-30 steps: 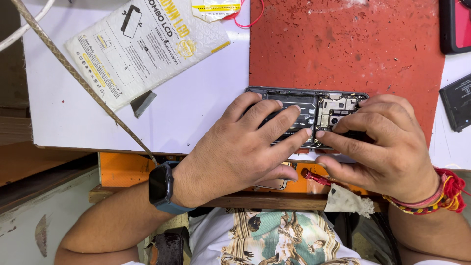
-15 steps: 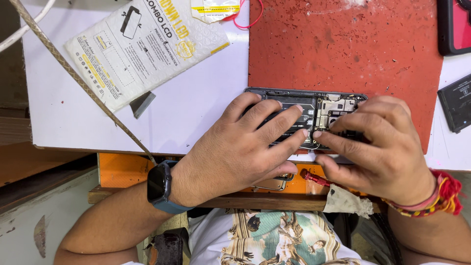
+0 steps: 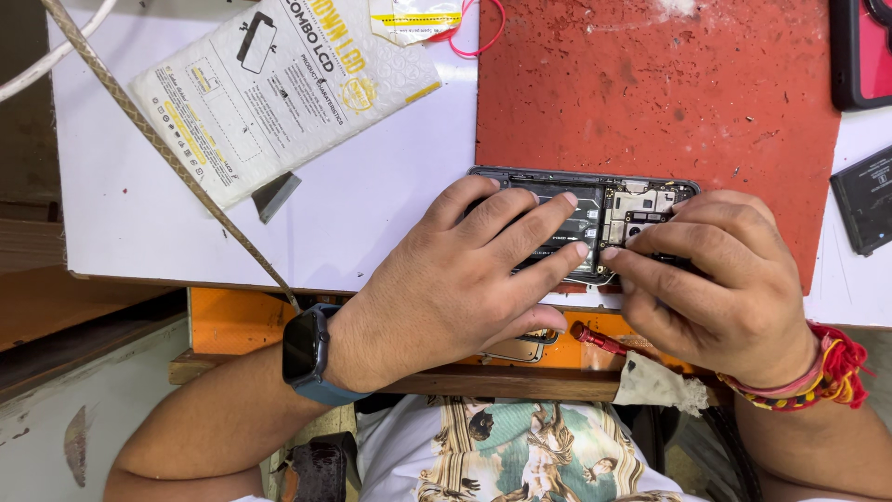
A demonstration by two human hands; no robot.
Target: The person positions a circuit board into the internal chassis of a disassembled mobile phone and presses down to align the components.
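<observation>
An opened phone [image 3: 621,206] lies with its back cover off, circuit parts showing, on the near edge of a red work mat [image 3: 650,102]. My left hand [image 3: 455,288], with a dark smartwatch on the wrist, lies flat over the phone's left part and presses it down with spread fingers. My right hand [image 3: 715,288], wearing red thread bands, pinches at the phone's lower right part near the camera end; its fingertips meet the left fingertips there. Whatever small piece the right fingers pinch is hidden.
A white printed bubble pouch [image 3: 279,84] lies at the back left on the white table [image 3: 130,223]. A braided cable [image 3: 158,149] crosses diagonally. A dark phone part [image 3: 864,200] and a red-cased phone [image 3: 859,51] sit at the right. A red-handled screwdriver [image 3: 599,339] rests on the orange shelf below.
Both hands stay on the phone. The right fingers have shifted slightly left along its lower edge toward the left fingertips.
</observation>
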